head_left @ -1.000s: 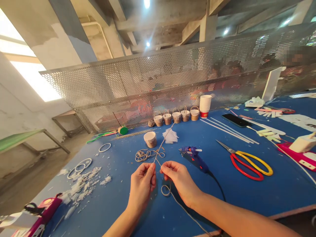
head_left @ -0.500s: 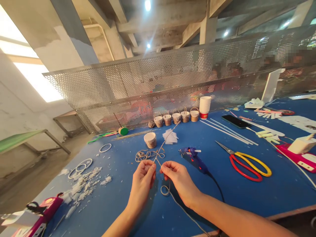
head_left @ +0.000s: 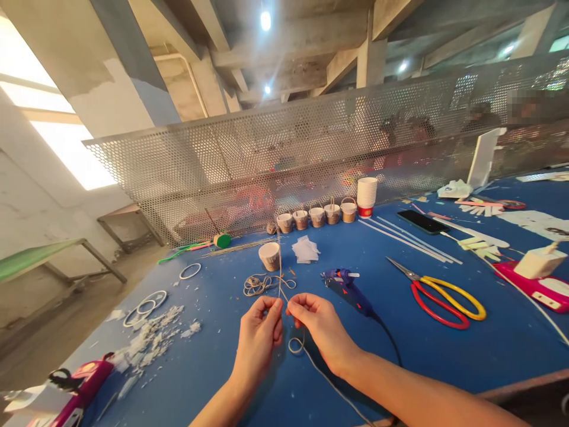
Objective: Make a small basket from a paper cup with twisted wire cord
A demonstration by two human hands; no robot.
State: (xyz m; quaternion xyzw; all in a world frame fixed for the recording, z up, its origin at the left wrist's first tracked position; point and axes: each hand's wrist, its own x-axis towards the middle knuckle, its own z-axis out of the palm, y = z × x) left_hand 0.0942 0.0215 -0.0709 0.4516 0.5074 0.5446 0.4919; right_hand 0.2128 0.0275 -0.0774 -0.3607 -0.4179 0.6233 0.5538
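My left hand (head_left: 262,332) is closed, pinching one strand of a thin, tan, twisted cord (head_left: 280,273) between thumb and forefinger. My right hand (head_left: 322,326) is also closed, its thumb and fingers gripping another strand just beside it. The two strands meet a little above my fingertips, and from there the cord stands nearly upright in my view, passing in front of the right side of a small white cup with a brown-wrapped outside (head_left: 269,257).

Below my right hand, a cord makes a small loop (head_left: 296,345) and runs over the blue tabletop (head_left: 213,356) towards the near edge. A loose tangle of tan cord (head_left: 258,286) lies just in front of the cup. To the cup's right is a pile of thin, white, translucent pieces (head_left: 306,249).

A dark blue glue gun (head_left: 349,290) lies near my right hand, and farther right are scissors with one red and one yellow handle (head_left: 440,296). Behind, a row of five small brown-and-white baskets (head_left: 317,217) stands beside a tall stack of white paper cups (head_left: 367,196).
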